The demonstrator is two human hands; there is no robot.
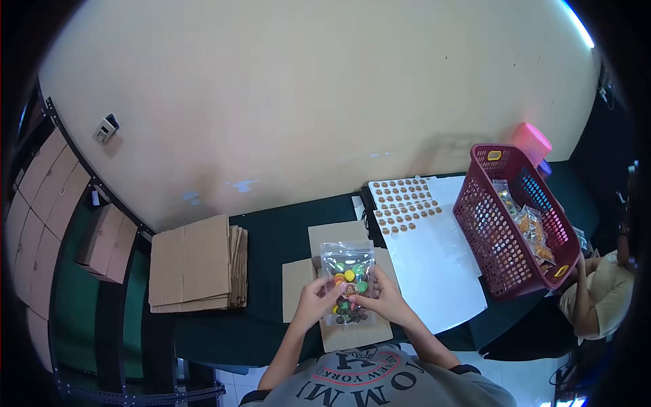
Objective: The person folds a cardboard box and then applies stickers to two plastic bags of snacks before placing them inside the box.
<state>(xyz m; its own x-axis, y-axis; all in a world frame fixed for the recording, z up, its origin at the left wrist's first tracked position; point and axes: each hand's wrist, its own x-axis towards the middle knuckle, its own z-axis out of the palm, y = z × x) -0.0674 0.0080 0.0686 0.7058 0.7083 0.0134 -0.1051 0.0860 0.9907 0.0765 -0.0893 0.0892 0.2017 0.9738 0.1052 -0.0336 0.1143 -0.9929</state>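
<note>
Both of my hands grip a clear zip pouch [347,254] of round green, yellow and dark candies, held upright in front of my chest. My left hand [317,302] is closed on its left side, with the thumb reaching across the front. On the opposite edge, my right hand [388,301] has its fingers closed around the plastic. A round brown sticker [350,290] shows on the pouch's front between my thumbs. Beneath the pouch stands an open cardboard box [296,278] with its flaps spread; its inside is mostly hidden.
White sheets [427,271] lie to the right, with rows of round stickers [405,197] on the far part. A maroon basket [488,224] holds several snack packets [532,230]. Flattened cartons [190,264] are stacked at left. Another person [600,298] sits at far right.
</note>
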